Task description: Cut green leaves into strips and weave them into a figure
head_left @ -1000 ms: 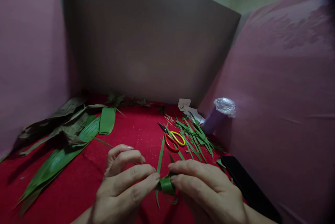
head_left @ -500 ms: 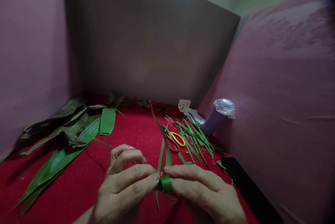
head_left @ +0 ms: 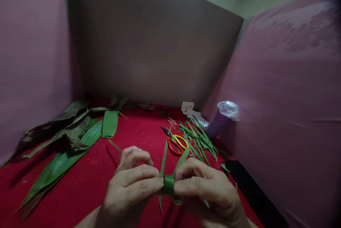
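Between my two hands is a green leaf strip [head_left: 168,184], curled into a small loop at the fingertips. My left hand [head_left: 130,189] pinches its left side, with the upper fingers curled back. From the right, my right hand [head_left: 210,189] grips the same strip between thumb and fingers, which hide part of it. A loose end of leaf [head_left: 183,157] rises behind my right fingers. Just beyond the hands, scissors [head_left: 176,144] with one red and one yellow handle lie on the red cloth [head_left: 138,125].
Several cut green strips [head_left: 198,137] are heaped at the right, by a purple cup [head_left: 220,121] topped with crinkled clear film. A black flat object [head_left: 253,189] lies along the right edge. Large leaves [head_left: 69,157] spread over the left side. Papers [head_left: 188,108] lie at the back.
The long leaf end that stood upright has swung down to the right, behind my right hand. My right fingers have curled in more, and the scissors' blades now show.
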### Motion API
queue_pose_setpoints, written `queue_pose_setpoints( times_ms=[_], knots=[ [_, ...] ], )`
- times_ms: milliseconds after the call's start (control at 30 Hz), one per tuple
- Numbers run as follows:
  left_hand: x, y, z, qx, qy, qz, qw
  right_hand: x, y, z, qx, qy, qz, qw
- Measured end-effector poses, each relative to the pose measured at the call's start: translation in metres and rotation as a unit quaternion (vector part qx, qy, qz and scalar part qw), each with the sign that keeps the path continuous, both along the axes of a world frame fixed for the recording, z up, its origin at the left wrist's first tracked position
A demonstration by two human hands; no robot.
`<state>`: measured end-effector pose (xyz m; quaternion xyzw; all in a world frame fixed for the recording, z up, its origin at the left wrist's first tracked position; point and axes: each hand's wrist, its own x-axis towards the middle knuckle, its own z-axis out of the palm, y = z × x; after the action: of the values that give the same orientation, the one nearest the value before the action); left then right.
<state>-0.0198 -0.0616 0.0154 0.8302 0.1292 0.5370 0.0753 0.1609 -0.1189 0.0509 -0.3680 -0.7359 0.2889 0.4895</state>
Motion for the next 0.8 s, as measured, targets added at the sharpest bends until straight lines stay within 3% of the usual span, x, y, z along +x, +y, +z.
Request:
queue_pose_setpoints(
  times_ms=[67, 233, 433, 667, 800],
  knots=[
    [0.001, 0.001, 0.000, -0.005, 0.005, -0.011, 1.000, -0.002, -0.003, 0.002, 0.024, -0.006, 0.004, 1.000],
    [0.001, 0.002, 0.003, -0.011, 0.016, -0.029, 0.999, -0.002, -0.008, 0.011, 0.005, 0.005, -0.027, 1.000],
    [0.001, 0.001, 0.000, -0.018, 0.043, -0.039, 0.998, 0.004, 0.002, 0.011, 0.105, -0.096, 0.031, 0.989],
    [0.008, 0.004, -0.004, -0.011, 0.007, -0.022, 1.000, 0.002, 0.000, 0.010, 0.122, -0.129, -0.005, 0.984],
    [0.006, 0.006, -0.007, -0.014, 0.033, -0.041, 0.998, 0.000, -0.002, 0.009, 0.131, -0.111, -0.045, 0.984]
  ],
)
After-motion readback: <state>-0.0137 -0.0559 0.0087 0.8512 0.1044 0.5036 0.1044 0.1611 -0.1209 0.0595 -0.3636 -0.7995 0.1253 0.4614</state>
